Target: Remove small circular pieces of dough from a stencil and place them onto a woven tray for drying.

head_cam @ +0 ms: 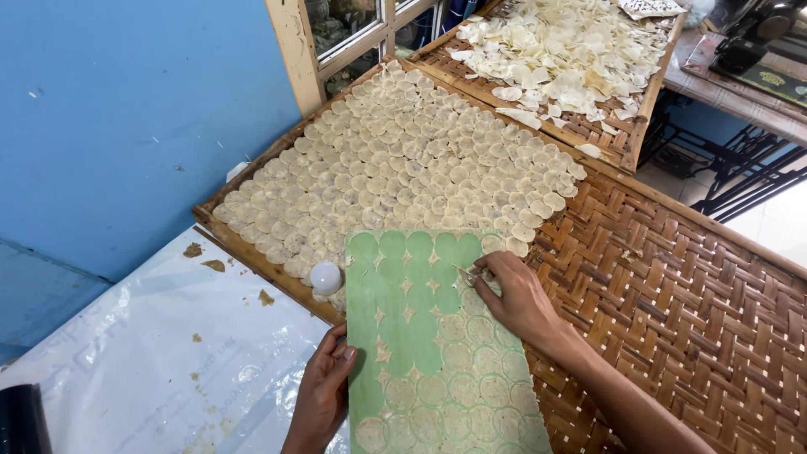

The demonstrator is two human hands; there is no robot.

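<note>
Two hands on one green board [420, 336], half stripped of its thin dough discs.

Your left hand [324, 391] grips the board's near-left edge; your right hand [517, 294] pinches a disc [471, 273] at mid-board, fingers closed on it. Beyond your hands, the woven tray [672, 286] carries overlapping rows of discs, with a small white cap [326, 277] just past your left hand. I judge a hasty pull could tear the soft disc, since it clings.

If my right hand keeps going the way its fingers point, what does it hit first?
The right hand points up-left across the green board; first would likely be the dough scraps there, then the white cap.
</note>
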